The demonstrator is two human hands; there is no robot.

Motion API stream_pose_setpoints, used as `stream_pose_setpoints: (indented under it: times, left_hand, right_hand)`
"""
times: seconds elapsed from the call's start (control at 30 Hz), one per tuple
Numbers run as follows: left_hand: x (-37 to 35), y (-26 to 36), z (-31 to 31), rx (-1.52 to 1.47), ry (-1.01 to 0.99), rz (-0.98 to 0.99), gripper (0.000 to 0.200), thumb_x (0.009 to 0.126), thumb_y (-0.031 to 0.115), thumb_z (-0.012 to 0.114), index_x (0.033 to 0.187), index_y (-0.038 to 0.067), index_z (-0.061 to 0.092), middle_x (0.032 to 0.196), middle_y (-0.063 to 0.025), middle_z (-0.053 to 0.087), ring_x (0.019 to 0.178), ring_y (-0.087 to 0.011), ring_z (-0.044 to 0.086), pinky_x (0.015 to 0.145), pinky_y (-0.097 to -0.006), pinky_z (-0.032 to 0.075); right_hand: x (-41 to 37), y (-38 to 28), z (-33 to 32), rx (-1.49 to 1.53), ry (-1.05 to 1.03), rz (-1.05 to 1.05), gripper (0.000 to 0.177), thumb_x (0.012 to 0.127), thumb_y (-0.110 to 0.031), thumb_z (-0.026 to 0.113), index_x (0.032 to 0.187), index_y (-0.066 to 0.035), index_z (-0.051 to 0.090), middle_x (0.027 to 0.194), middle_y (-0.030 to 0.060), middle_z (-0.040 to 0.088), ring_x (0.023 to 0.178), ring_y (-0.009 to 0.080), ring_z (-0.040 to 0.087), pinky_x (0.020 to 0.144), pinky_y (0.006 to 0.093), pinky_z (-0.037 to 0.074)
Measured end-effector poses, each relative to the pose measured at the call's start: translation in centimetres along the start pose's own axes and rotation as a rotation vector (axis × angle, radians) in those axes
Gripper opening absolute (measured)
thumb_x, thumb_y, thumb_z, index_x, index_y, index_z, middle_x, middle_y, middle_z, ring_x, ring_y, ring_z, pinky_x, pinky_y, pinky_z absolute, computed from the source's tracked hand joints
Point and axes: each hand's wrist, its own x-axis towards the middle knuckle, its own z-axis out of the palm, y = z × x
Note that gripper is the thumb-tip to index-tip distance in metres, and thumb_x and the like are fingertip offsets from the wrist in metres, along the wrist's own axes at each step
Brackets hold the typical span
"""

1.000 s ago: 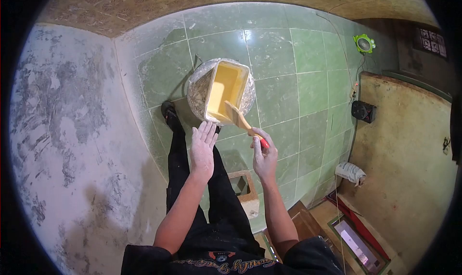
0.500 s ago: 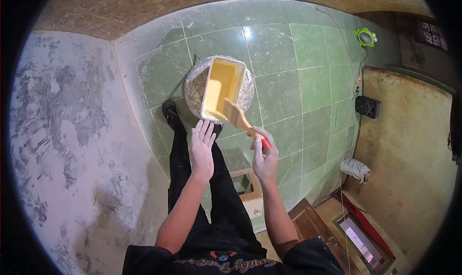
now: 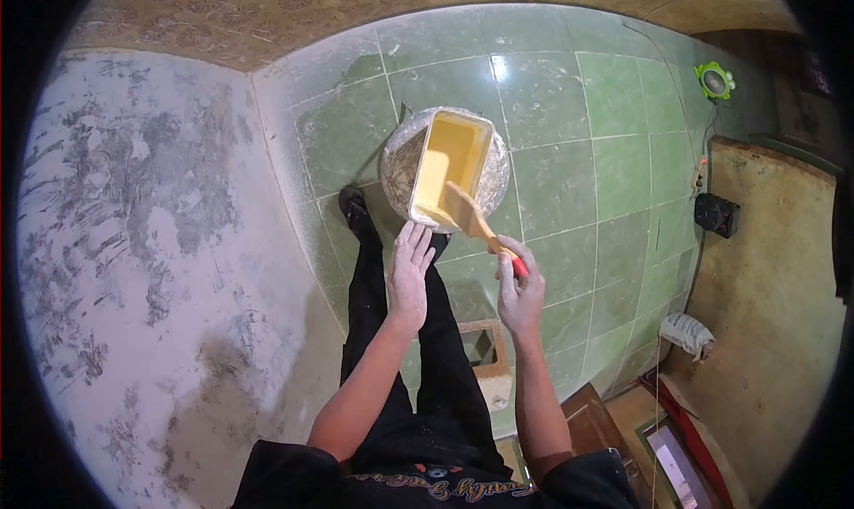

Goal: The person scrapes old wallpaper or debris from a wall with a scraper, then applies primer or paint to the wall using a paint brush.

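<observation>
A paintbrush (image 3: 473,220) with a red-ended handle is held in my right hand (image 3: 520,295), thumb and fingers closed round the handle. Its bristle end reaches over the near right side of a rectangular tub (image 3: 422,166) containing yellow paint. Flat and stretched out, the fingers of my left hand (image 3: 409,282) point at the tub's near end, fingertips right at the rim. Pale dust coats both hands. Under the tub is a round, white-smeared bucket or drum (image 3: 402,180).
A patchy white wall (image 3: 160,233) rises on the left. Behind my legs is a block-like object with a square opening (image 3: 482,344). Along the right side are a black speaker (image 3: 716,215), a white sack (image 3: 687,333) and a green fan-like object (image 3: 714,80) with a cable.
The camera view has turned, so everything sits further right in the picture. The brush has rotated, its head appearing narrower over the tub. My left hand stays by the rim.
</observation>
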Motion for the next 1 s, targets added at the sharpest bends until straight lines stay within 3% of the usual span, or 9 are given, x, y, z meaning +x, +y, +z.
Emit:
stream_pose_setpoints:
  times: [0.1,0.17,0.27,0.37,0.6,0.77,0.9,1.0]
  left_hand:
    - [0.2,-0.3,0.0,0.073,0.016,0.012,0.053,0.108,0.034,0.031,0.148,0.0,0.033,0.152,-0.015,0.039,0.141,-0.027,0.038,0.116,-0.0436,0.029]
    - [0.5,-0.4,-0.2,0.084,0.017,-0.006,0.051,0.108,0.034,0.032,0.147,0.0,0.034,0.151,-0.015,0.04,0.139,-0.0269,0.04,0.115,-0.0438,0.03]
    - [0.9,-0.6,-0.6,0.089,0.019,-0.028,0.049,0.107,0.033,0.033,0.144,0.001,0.038,0.147,-0.015,0.044,0.135,-0.0262,0.044,0.112,-0.0441,0.034]
    - [0.8,-0.5,-0.5,0.134,0.006,-0.018,0.048,0.107,0.032,0.033,0.144,0.001,0.037,0.147,-0.015,0.044,0.135,-0.0263,0.045,0.112,-0.0445,0.035]
    - [0.3,-0.6,-0.4,0.196,-0.037,0.006,0.045,0.107,0.03,0.036,0.144,0.006,0.036,0.147,-0.0135,0.043,0.133,-0.0259,0.045,0.108,-0.0434,0.037]
    - [0.2,-0.4,-0.9,0.223,-0.068,-0.006,0.043,0.106,0.027,0.038,0.145,0.007,0.035,0.147,-0.013,0.043,0.132,-0.0252,0.047,0.105,-0.0413,0.039]
    - [0.4,-0.6,-1.4,0.169,-0.053,-0.026,0.044,0.106,0.027,0.038,0.145,0.007,0.035,0.147,-0.0127,0.043,0.131,-0.0251,0.048,0.102,-0.0403,0.04]
    - [0.8,-0.8,-1.5,0.127,-0.039,-0.044,0.045,0.106,0.029,0.038,0.145,0.007,0.035,0.146,-0.0125,0.044,0.13,-0.0248,0.048,0.1,-0.0397,0.041]
  right_hand:
    - [0.3,-0.2,-0.4,-0.062,-0.041,0.017,0.022,0.1,-0.009,0.056,0.119,-0.006,0.065,0.099,0.0065,0.07,0.078,0.0082,0.058,0.071,0.0249,0.048]
    - [0.3,-0.1,-0.5,0.225,-0.033,0.079,0.023,0.101,-0.011,0.054,0.122,-0.005,0.064,0.1,0.0058,0.069,0.074,0.0067,0.054,0.067,0.0236,0.046]
    - [0.8,0.4,-0.9,0.017,-0.111,0.059,0.025,0.105,-0.014,0.048,0.123,-0.001,0.06,0.099,0.008,0.068,0.07,0.0063,0.05,0.065,0.0225,0.045]
    - [0.7,0.7,-0.9,0.227,-0.032,0.048,0.026,0.105,-0.015,0.047,0.124,-0.002,0.059,0.099,0.0078,0.068,0.069,0.0058,0.049,0.065,0.0222,0.045]
    - [0.5,1.5,-1.3,0.26,-0.026,0.131,0.028,0.106,-0.021,0.047,0.125,-0.005,0.06,0.098,0.0053,0.068,0.068,0.006,0.05,0.063,0.0206,0.043]
    - [-0.1,1.4,-1.1,0.313,-0.028,0.191,0.027,0.105,-0.015,0.048,0.126,-0.004,0.059,0.096,0.003,0.067,0.07,0.0054,0.051,0.063,0.022,0.045]
    - [0.3,0.3,-1.1,0.348,0.006,0.134,0.026,0.104,-0.015,0.049,0.126,-0.005,0.06,0.096,0.0029,0.067,0.07,0.0055,0.052,0.063,0.0219,0.045]
    - [1.4,-0.6,-1.0,0.191,-0.022,0.039,0.026,0.104,-0.016,0.05,0.124,-0.006,0.062,0.093,0.0021,0.067,0.07,0.0055,0.052,0.063,0.0216,0.045]
